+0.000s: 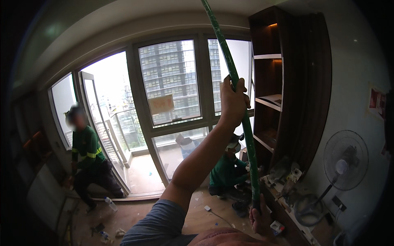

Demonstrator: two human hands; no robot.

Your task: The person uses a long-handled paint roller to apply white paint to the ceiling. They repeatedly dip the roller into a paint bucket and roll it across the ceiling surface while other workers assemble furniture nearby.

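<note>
A long green pole, scuffed with pale marks, runs from the top edge down to my lower right, tilted slightly. My left hand is raised high and wrapped round its middle. Lower down, my right hand closes round the pole's dark lower end, close to my body. The pole's upper end lies outside the view. Bare forearm and a grey-blue sleeve show on my left arm.
One person in green bends by the open balcony door; another crouches behind the pole. A dark shelf unit and a fan stand at right. Bottles, a cable and scraps lie on the floor.
</note>
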